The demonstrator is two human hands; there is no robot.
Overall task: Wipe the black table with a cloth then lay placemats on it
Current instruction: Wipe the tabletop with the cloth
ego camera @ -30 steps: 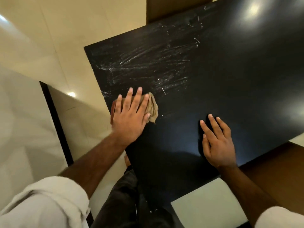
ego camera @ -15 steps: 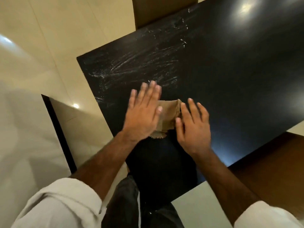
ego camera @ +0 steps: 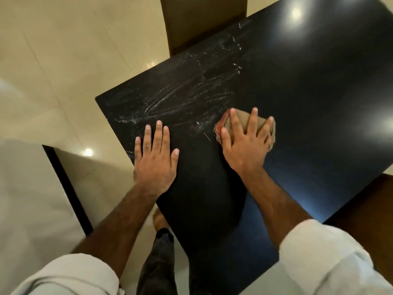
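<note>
Tan cloth (ego camera: 244, 122) is lying under right hand (ego camera: 244, 145), fingers spread, pressing it on black surface (ego camera: 319, 92); left hand (ego camera: 155, 160) is resting flat, empty; wiping step, streaks (ego camera: 170, 103) probably needing passes next.

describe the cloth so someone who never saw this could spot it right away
Start at the big black table that fills the right side of the view. The right hand lies flat on it with spread fingers, and the cloth is the small folded tan wad pressed under that hand. It is the only light brown thing on the dark top; the left hand beside it is bare.
</note>
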